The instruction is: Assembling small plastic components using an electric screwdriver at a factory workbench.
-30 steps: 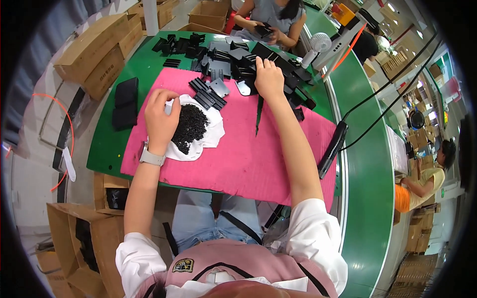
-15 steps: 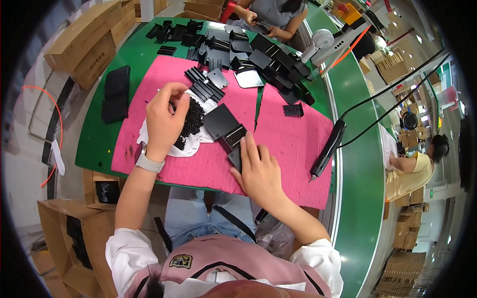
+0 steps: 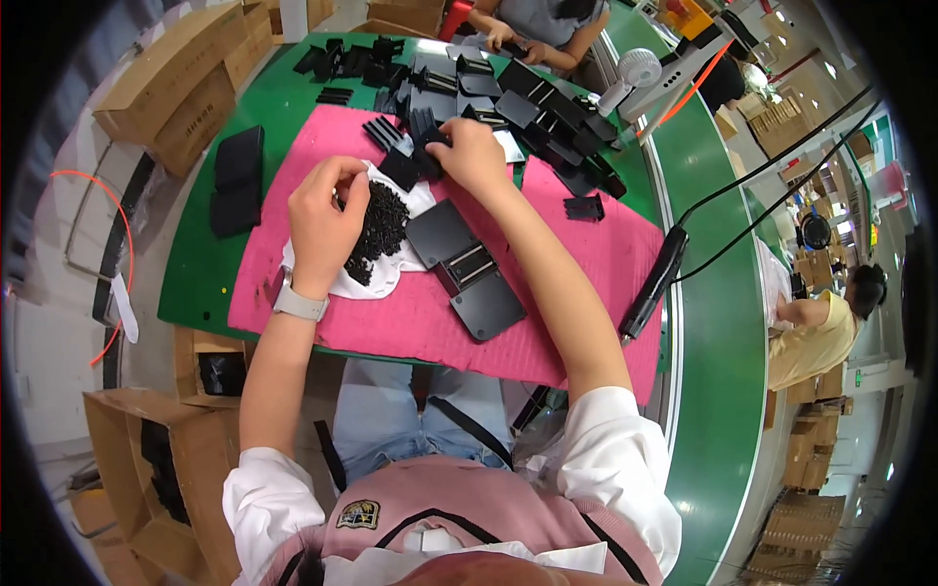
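My left hand hovers at the left edge of a heap of small black screws on a white cloth. Its thumb and fingers are pinched together, and whatever lies between them is hidden. Farther off, my right hand grips a black ribbed plastic piece beside some black slotted strips. Between my arms, a black hinged bracket with two flat plates and metal rods across its middle rests on the pink sheet, touched by neither hand.
Black plastic parts crowd the far side of the green table. A corded electric screwdriver lies at the right, near a small black part. Black pads lie left. A co-worker handles something dark opposite.
My right hand has left the hinged bracket and reached away to the far parts, where it now grips a black ribbed piece. My left hand stays pinched by the screws.
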{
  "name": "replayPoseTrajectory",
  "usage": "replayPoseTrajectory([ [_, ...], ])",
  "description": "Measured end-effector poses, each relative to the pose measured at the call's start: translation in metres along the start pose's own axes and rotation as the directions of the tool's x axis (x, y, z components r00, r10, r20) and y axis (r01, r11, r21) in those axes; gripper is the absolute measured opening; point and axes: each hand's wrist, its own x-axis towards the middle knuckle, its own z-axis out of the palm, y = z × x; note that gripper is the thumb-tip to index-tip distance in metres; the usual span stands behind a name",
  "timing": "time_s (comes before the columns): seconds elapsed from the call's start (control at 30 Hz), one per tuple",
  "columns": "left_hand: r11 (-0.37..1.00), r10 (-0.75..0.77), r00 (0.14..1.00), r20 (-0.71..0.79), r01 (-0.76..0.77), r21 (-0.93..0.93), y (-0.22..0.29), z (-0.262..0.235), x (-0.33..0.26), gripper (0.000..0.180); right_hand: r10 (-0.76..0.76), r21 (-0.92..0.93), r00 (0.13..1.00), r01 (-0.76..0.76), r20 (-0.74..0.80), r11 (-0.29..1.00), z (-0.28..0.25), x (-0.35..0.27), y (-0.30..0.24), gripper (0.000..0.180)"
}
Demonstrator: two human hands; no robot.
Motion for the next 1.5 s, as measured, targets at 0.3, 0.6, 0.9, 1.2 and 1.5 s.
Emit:
replayPoseTrajectory([
  [0.3,0.998,0.055,0.996,0.077,-0.054,-0.007,0.007,-0.005,0.0,0.008,-0.199,0.695,0.904,-0.134,0.378,0.707,-0.098,-0.059,0.018,0.02],
  [0.6,1.0,0.02,0.994,0.109,-0.019,-0.008,0.004,-0.003,-0.004,0.006,-0.354,0.627,0.831,0.008,0.43,0.779,-0.087,-0.105,-0.001,0.018],
  [0.9,0.988,-0.023,0.997,0.079,0.01,0.152,0.006,-0.015,0.002,0.007,-0.255,0.549,0.935,0.083,0.246,0.832,-0.074,-0.124,-0.004,0.017],
  [1.2,0.827,-0.052,0.911,0.409,-0.19,0.529,0.01,-0.021,-0.009,0.023,0.019,0.262,0.994,-0.046,0.105,0.964,-0.099,-0.168,-0.017,0.015],
  [1.5,0.908,-0.051,0.951,0.305,-0.083,0.41,0.007,-0.021,-0.011,0.008,0.15,-0.435,0.862,-0.385,-0.484,0.814,-0.172,-0.194,0.069,0.021],
])
